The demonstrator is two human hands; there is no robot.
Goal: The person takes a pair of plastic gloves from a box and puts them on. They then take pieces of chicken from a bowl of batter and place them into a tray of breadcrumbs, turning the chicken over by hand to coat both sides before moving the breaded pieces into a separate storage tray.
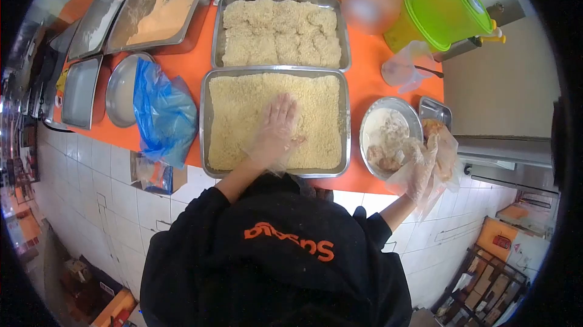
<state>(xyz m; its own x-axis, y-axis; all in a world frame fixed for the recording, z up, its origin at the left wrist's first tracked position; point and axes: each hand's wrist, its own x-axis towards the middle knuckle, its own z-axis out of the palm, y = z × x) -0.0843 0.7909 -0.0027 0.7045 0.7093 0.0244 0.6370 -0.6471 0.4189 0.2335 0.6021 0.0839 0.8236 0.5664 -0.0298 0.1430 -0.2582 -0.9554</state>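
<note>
My left hand (pixel 276 136), in a clear plastic glove, lies flat with fingers stretched on pale breadcrumbs (pixel 237 114) that fill a steel tray (pixel 203 123). Whether anything is under the palm is hidden. My right hand (pixel 419 169), gloved too and smeared with white coating, is at the right rim of a round steel bowl (pixel 363 136). Its visible fingers are apart, with nothing plainly gripped. Inside the bowl, pieces of meat (pixel 388 160) sit in a white mixture. Against the right hand's outer side is a clear bag (pixel 448 160) with browner meat pieces (pixel 434 126).
Behind the crumb tray, a second tray (pixel 215 35) holds rows of crumbed pieces (pixel 279 32). To the left are a blue plastic bag (pixel 164 108), a round pan (pixel 121 99) and a bin of orange-tinted flour (pixel 161 17). Green tubs (pixel 452 8) and a clear jug (pixel 404 66) stand back right.
</note>
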